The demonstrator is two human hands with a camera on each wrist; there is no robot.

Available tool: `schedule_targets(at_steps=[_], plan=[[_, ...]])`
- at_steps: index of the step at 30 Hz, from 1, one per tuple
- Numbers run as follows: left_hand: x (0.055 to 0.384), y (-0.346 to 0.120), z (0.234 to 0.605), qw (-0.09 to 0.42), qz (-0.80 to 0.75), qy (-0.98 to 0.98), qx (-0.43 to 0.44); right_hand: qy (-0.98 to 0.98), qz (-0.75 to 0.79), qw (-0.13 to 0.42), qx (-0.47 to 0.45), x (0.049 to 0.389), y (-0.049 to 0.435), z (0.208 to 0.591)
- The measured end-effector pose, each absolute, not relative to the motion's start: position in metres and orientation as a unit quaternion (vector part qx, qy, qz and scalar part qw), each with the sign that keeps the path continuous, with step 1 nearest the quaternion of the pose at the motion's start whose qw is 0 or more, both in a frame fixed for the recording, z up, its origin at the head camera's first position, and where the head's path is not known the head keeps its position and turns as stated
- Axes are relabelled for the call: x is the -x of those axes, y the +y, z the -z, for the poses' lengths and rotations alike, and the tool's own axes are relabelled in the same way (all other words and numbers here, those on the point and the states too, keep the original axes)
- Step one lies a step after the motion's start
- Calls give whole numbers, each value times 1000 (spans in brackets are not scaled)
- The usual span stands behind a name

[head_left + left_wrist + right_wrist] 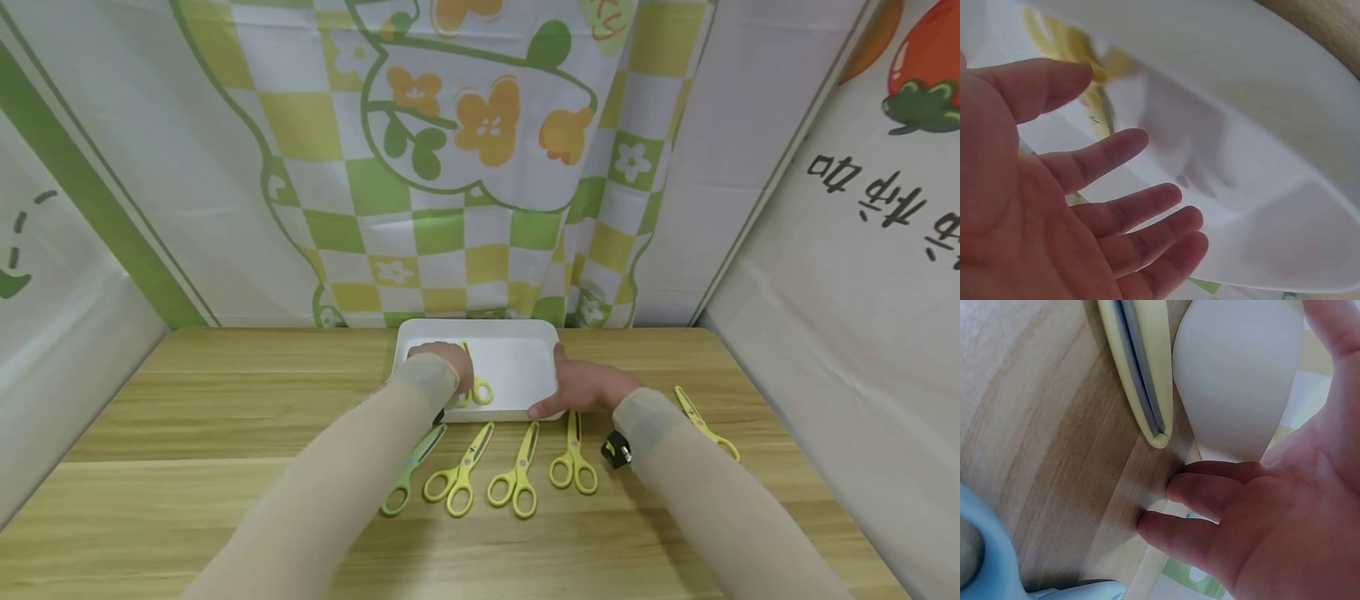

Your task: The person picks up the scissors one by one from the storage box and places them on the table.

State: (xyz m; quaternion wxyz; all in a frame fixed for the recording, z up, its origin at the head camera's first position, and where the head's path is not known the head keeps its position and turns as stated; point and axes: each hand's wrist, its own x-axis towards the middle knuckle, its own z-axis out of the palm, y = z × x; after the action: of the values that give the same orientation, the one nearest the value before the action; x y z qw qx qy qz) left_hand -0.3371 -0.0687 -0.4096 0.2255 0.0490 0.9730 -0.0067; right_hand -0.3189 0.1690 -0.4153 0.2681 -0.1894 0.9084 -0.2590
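A white tray (517, 358) lies at the back of the table with yellow scissors (482, 390) in it. My left hand (452, 360) is over the tray's left part, beside those scissors. In the left wrist view its fingers (1132, 144) are loosely spread with nothing between them, and the scissors lie past the thumb. My right hand (588, 385) holds the tray at its front right corner, thumb at the front rim and fingers down outside the right wall. Close by in the right wrist view are a yellow scissor blade (1141, 375) and light blue scissors (997, 550).
In front of the tray lie green scissors (407, 475) and 3 yellow pairs, the nearest to the right hand being yellow scissors (573, 462). Another yellow pair of scissors (705, 425) lies right of the right wrist. A patterned curtain (450, 225) hangs behind the table.
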Motion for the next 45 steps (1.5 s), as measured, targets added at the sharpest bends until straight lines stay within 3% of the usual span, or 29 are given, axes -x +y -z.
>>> schedule_targets(at_steps=[13,24,37,45], plan=[[335,-78,416,205,40,976,-70,910,253,269,187,319,169,416],[319,-99,378,150,40,980,-121,907,265,268,189,316,168,413],[321,-165,382,48,-90,987,-121,907,265,266,193,316,170,414],[304,-225,381,38,-64,991,-109,906,269,267,191,317,170,414]])
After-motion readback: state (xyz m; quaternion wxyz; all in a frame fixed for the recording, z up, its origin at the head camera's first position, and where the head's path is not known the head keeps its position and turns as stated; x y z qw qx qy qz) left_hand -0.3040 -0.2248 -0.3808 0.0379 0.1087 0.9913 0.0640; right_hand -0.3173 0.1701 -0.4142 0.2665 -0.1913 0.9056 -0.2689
